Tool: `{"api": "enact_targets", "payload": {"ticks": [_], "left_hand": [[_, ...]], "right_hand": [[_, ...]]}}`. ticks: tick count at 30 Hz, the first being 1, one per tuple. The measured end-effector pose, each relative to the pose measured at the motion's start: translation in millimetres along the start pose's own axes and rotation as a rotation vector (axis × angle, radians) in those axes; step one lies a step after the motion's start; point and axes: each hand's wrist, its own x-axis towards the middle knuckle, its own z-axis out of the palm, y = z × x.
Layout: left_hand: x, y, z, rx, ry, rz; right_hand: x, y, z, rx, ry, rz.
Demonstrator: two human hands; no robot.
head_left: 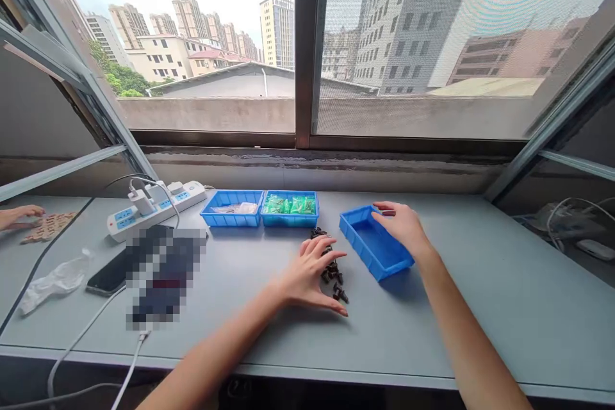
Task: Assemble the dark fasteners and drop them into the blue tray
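My left hand (pixel 314 274) is spread over the grey tabletop, fingers and thumb apart. It curves around a line of small dark screw-like pieces (pixel 331 272) and partly covers them. Just to their right, a blue plastic bin (pixel 377 246) sits at an angle, with no contents showing inside. My right hand (pixel 402 229) grips this bin at its far right rim, with fingertips near the far corner. Part of that rim is hidden behind the hand.
Two blue bins stand near the window: one with pale packets (pixel 235 208), one with green packets (pixel 289 205). A white power strip (pixel 156 211), phones (pixel 108 274), cables and crumpled plastic (pixel 55 283) lie left. Another person's hand (pixel 22 216) touches beige pieces (pixel 48 228).
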Motion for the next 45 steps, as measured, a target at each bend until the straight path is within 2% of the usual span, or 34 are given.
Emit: {"api": "enact_targets", "payload": {"ticks": [4,5,7,10,12,16,19,24,28,35,40,45], "left_hand": [[-0.5,1.7,6.9,0.008,-0.004,0.004],[-0.3,1.5,8.8,0.018,0.001,-0.005],[0.2,0.9,12.3,0.045,0.014,-0.034],[1.2,0.2,15.0,0.077,0.033,-0.094],[1.6,0.3,14.4,0.078,0.032,-0.121],[1.6,0.3,7.6,0.063,0.029,-0.209],[1.3,-2.0,1.2,0.080,0.044,-0.303],[-1.7,-11.6,-0.8,0.078,0.050,-0.386],[-4.8,-16.5,5.9,0.048,0.060,-0.368],[-4.8,-9.4,9.2,0.031,-0.021,-0.368],[-4.9,-8.1,13.9,0.022,0.035,-0.314],[-5.5,-10.7,17.7,0.066,0.040,-0.359]], "right_hand": [[-16.4,-21.6,4.7,-0.135,0.050,-0.153],[-21.7,-26.5,6.4,-0.187,0.041,-0.148],[-32.0,-33.5,10.8,-0.287,-0.019,-0.132],[-42.2,-35.9,18.8,-0.327,-0.191,-0.230],[-43.6,-32.7,24.1,-0.355,-0.240,-0.285],[-35.3,-20.5,32.5,-0.428,-0.123,-0.320],[-26.4,-12.7,35.3,-0.417,-0.045,-0.355],[-19.5,-12.4,36.3,-0.337,-0.067,-0.407],[-19.8,-15.6,39.8,-0.263,-0.086,-0.448],[-20.3,-15.3,51.3,-0.170,-0.089,-0.486],[-21.0,-16.3,60.2,-0.117,-0.084,-0.507],[-21.0,-16.7,64.1,-0.091,-0.074,-0.518]]}}
